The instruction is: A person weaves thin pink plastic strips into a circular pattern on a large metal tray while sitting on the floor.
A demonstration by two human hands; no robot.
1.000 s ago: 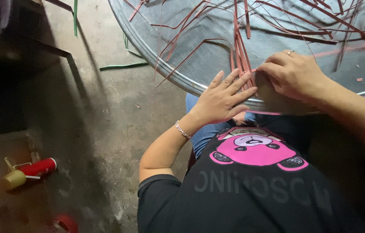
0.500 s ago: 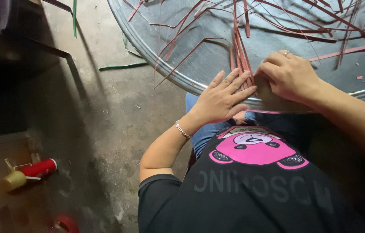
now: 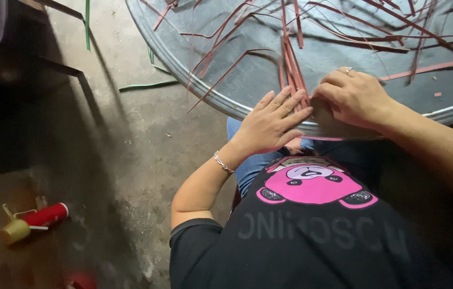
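Note:
My left hand (image 3: 270, 122) lies flat, fingers spread, on the near rim of a round metal table (image 3: 194, 80), pressing down a bundle of reddish-brown strips (image 3: 289, 64). My right hand (image 3: 352, 96), a ring on one finger, is curled over the same strips at the table edge, its fingers bent around them. The strips run away from my hands across the tabletop. A bracelet sits on my left wrist.
Many loose reddish strips (image 3: 344, 32) fan over the table. Green strips (image 3: 146, 84) lie on the concrete floor to the left. A red can with a yellow cap (image 3: 34, 219) rests at lower left. A dark metal frame (image 3: 60, 67) stands at left.
Both hands stay at the table edge on the strips; only slight finger shifts show.

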